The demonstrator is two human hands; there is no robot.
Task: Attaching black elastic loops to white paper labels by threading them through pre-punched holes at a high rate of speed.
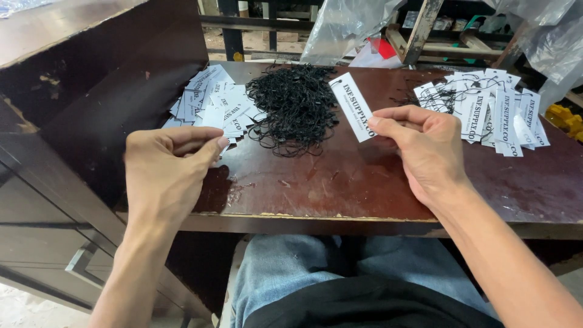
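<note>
My right hand (425, 149) pinches one white paper tag (353, 106) with dark print, held up over the dark wooden table (364, 188). My left hand (167, 167) hovers at the table's left edge with fingers curled together; I cannot tell whether it holds a thin string. Between the hands, farther back, lies a tangled heap of black string loops (297, 106). A loose pile of white tags (212, 103) lies just beyond my left hand. Another pile of white tags with black strings on them (492, 106) sits beyond my right hand.
A dark wooden cabinet (73, 121) with a drawer handle stands at the left, higher than the table. Clear plastic bags (352, 24) and wooden frames sit behind the table. My legs in blue jeans (291, 267) are under the table's front edge.
</note>
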